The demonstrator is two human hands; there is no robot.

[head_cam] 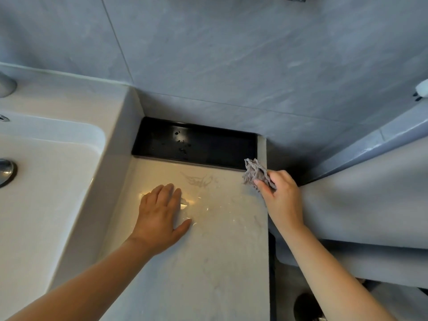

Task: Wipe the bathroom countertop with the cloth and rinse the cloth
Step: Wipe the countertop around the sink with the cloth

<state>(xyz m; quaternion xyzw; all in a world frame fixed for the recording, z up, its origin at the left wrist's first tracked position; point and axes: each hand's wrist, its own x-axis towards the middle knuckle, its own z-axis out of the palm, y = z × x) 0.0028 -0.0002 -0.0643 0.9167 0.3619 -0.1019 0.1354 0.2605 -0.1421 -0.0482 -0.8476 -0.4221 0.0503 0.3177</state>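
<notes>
We see wet streaks on the pale marble bench (pixel 208 251) — wiping seems underway. Right hand (pixel 281 200) fingers grasp the crumpled grey cloth (pixel 256 173); left hand (pixel 159 216) lies flat, released. Rinsing remains.

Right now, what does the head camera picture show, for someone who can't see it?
The right hand holds a crumpled grey cloth at the pale countertop's right edge, near a black tray. The left hand rests flat beside a white sink.
</notes>
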